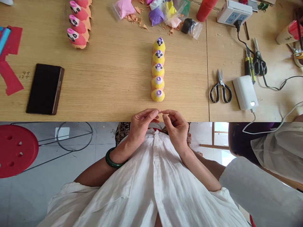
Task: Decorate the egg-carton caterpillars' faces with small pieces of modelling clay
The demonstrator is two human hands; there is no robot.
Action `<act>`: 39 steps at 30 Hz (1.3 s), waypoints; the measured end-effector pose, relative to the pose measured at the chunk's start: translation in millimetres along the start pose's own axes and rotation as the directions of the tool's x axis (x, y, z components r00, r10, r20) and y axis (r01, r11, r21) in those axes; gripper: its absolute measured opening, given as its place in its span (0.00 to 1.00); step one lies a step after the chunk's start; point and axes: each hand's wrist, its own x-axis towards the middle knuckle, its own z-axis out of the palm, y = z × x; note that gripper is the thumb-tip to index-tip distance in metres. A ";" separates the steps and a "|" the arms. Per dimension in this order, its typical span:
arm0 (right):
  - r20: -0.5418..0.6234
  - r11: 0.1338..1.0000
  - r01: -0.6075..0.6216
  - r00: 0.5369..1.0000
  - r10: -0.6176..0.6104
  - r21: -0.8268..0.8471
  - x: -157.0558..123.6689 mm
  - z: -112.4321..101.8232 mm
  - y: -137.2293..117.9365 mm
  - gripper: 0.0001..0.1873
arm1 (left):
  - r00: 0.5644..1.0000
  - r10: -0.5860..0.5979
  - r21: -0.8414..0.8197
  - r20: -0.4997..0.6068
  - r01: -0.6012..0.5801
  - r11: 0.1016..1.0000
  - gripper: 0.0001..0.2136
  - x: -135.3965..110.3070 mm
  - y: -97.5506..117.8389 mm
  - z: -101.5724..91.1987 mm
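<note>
- loose white linen shirt [155,176], buttoned down a central placket, with a stitched patch pocket on its left front
- wide white left sleeve [71,197] and right sleeve [246,189], both ending above the elbow
- glossy dark green bangle [111,162] around the left wrist
- dark brown patterned cloth [123,132] showing beyond the shirt front
- left hand [142,124] and right hand [176,129] bare

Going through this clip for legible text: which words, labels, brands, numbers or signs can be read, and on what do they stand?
Nothing can be read with certainty.
Dark marks on the light wooden tabletop: too blurred to read.
Small markings on the white rectangular plastic power strip: too small to read.
Small green sign on the cream cylindrical container: too small to read.
</note>
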 end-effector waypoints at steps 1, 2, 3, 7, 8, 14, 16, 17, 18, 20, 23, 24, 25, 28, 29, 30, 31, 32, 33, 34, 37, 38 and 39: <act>0.011 0.998 -0.059 0.998 0.058 0.029 0.1 -0.1 -1.1 0.12 | 1.000 0.012 -0.001 -0.010 -0.012 1.000 0.15 0.0 -0.1 0.4; 0.029 0.991 -0.117 0.993 0.116 0.065 0.3 -0.1 -2.2 0.14 | 0.999 0.029 0.003 -0.015 -0.029 1.000 0.15 0.0 -0.2 0.8; 0.054 0.980 -0.172 0.984 0.167 0.103 0.7 0.1 -3.3 0.16 | 0.999 0.050 0.010 -0.015 -0.050 0.999 0.15 -0.2 -0.4 1.1; 0.125 0.927 -0.298 0.953 0.276 0.226 2.9 1.7 -5.7 0.23 | 0.989 0.150 0.066 0.006 -0.150 0.986 0.14 -1.7 -1.3 1.4; 0.129 0.919 -0.312 0.949 0.288 0.243 3.5 2.1 -5.7 0.23 | 0.985 0.174 0.088 0.014 -0.174 0.981 0.14 -2.3 -1.6 1.1; 0.138 0.899 -0.320 0.947 0.291 0.300 4.1 1.9 -4.5 0.21 | 0.952 0.295 0.201 0.077 -0.305 0.931 0.11 -6.3 -5.5 -2.3; 0.132 0.899 -0.318 0.948 0.290 0.302 3.9 1.5 -4.3 0.21 | 0.942 0.323 0.208 0.089 -0.334 0.919 0.10 -6.9 -6.4 -2.6; 0.127 0.902 -0.314 0.949 0.289 0.295 3.8 1.3 -4.1 0.21 | 0.941 0.325 0.205 0.092 -0.337 0.919 0.10 -7.0 -6.4 -2.5; 0.121 0.908 -0.308 0.951 0.285 0.285 3.9 1.1 -3.8 0.21 | 0.943 0.320 0.197 0.093 -0.332 0.922 0.10 -7.0 -6.1 -2.2; 0.114 0.921 -0.295 0.955 0.274 0.257 4.0 0.6 -2.9 0.22 | 0.952 0.293 0.181 0.085 -0.304 0.935 0.12 -7.0 -4.6 -1.4; 0.109 0.934 -0.276 0.960 0.257 0.227 4.0 0.0 -1.3 0.22 | 0.963 0.259 0.176 0.072 -0.268 0.947 0.13 -7.1 -1.8 -0.5; 0.109 0.936 -0.272 0.961 0.254 0.223 4.0 0.0 -0.9 0.22 | 0.965 0.254 0.180 0.072 -0.263 0.948 0.13 -7.1 -1.0 -0.3; 0.110 0.937 -0.270 0.962 0.251 0.223 3.9 0.1 -0.8 0.22 | 0.965 0.252 0.184 0.073 -0.261 0.948 0.13 -7.1 -0.5 -0.2; 0.123 0.934 -0.270 0.961 0.247 0.236 3.9 0.9 -1.6 0.22 | 0.964 0.254 0.190 0.077 -0.264 0.945 0.12 -7.3 0.4 -0.4; 0.128 0.932 -0.273 0.960 0.248 0.239 4.0 1.1 -2.1 0.22 | 0.964 0.254 0.195 0.074 -0.264 0.945 0.12 -7.4 0.5 -0.5; 0.131 0.930 -0.277 0.959 0.252 0.240 4.1 1.2 -2.6 0.23 | 0.965 0.253 0.201 0.071 -0.262 0.944 0.12 -7.6 0.4 -0.7; 0.131 0.930 -0.281 0.958 0.256 0.238 4.3 1.2 -2.9 0.23 | 0.965 0.251 0.208 0.069 -0.260 0.943 0.12 -7.7 0.4 -1.0; 0.131 0.930 -0.285 0.957 0.260 0.234 4.4 1.1 -3.0 0.24 | 0.966 0.249 0.214 0.068 -0.258 0.942 0.12 -7.8 0.3 -1.3; 0.130 0.930 -0.287 0.956 0.263 0.230 4.6 0.8 -3.0 0.24 | 0.966 0.247 0.217 0.070 -0.257 0.942 0.12 -7.8 0.3 -1.6; 0.129 0.931 -0.285 0.956 0.262 0.226 4.8 0.3 -2.7 0.25 | 0.967 0.245 0.216 0.074 -0.256 0.942 0.12 -7.6 0.2 -2.0; 0.135 0.933 -0.281 0.957 0.255 0.226 5.2 -1.4 -1.3 0.24 | 0.965 0.243 0.200 0.099 -0.259 0.945 0.11 -6.3 0.5 -3.3; 0.137 0.932 -0.280 0.958 0.253 0.231 5.3 -1.9 -1.0 0.24 | 0.964 0.241 0.193 0.111 -0.259 0.946 0.11 -5.8 0.8 -3.7; 0.136 0.931 -0.279 0.958 0.253 0.235 5.4 -2.3 -0.8 0.23 | 0.964 0.238 0.186 0.122 -0.258 0.948 0.10 -5.3 1.3 -4.1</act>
